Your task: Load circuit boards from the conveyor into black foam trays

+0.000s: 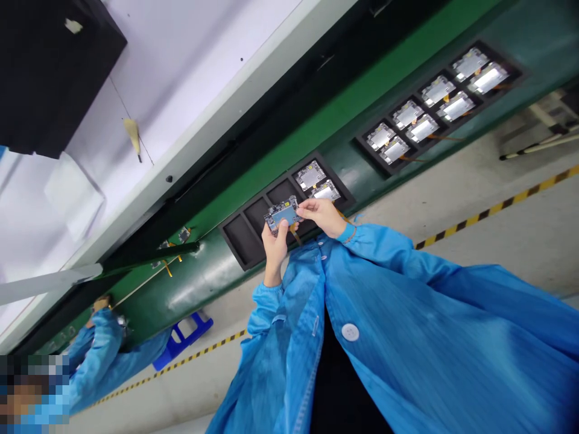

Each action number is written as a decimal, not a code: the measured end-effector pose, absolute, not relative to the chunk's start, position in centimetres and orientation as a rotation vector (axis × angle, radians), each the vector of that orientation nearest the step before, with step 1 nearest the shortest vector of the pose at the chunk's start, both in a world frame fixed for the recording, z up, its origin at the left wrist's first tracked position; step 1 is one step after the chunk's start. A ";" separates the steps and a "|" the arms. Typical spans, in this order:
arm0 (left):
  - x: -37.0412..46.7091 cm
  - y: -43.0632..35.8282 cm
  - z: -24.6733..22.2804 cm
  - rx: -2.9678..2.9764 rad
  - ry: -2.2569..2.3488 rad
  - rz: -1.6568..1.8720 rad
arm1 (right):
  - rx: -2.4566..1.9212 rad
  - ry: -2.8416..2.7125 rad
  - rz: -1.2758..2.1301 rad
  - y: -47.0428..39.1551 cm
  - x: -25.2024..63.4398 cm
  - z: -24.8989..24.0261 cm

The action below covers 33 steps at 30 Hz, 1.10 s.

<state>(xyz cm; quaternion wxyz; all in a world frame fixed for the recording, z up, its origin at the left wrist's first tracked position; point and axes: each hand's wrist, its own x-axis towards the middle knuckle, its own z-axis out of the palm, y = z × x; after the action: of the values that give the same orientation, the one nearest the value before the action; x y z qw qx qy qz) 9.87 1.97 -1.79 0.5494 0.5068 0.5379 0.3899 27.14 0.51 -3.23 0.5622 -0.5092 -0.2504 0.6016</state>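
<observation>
Between my two hands is a circuit board (283,213) with a bluish flat face and an orange ribbon cable hanging below it. My left hand (274,243) grips its lower left side, thumb on the face. My right hand (324,216) pinches at the board's right edge; whatever lies between those fingertips is too small to make out. Under the hands lies a black compartment tray (238,241), with boards in its right-hand compartments, among them one circuit board (311,175) at the back.
Further right, a second black tray (359,144) holds several boards with ribbon cables. Loose boards (184,234) lie on the green bench (199,283) to the left. A co-worker in a blue sleeve (102,343) sits there, near a blue stool (185,340). A white shelf edge (217,114) runs above the bench.
</observation>
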 end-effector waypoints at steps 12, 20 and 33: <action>13.5 8.6 -8.7 0.775 1.387 0.879 | -1.392 -0.663 1.290 -2.2 31.5 -6.0; 13.4 8.5 -8.3 0.912 1.426 0.684 | -1.475 -0.693 1.223 -2.9 33.5 -6.1; 11.4 4.4 -5.4 2.069 1.514 0.279 | -1.912 -0.996 0.730 -1.7 39.9 -14.6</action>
<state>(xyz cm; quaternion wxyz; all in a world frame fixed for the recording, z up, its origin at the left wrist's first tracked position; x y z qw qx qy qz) 11.37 4.37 -5.40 0.2776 0.7707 0.5640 0.1040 39.87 -1.69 -14.65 0.4196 -0.7626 -0.3972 0.2910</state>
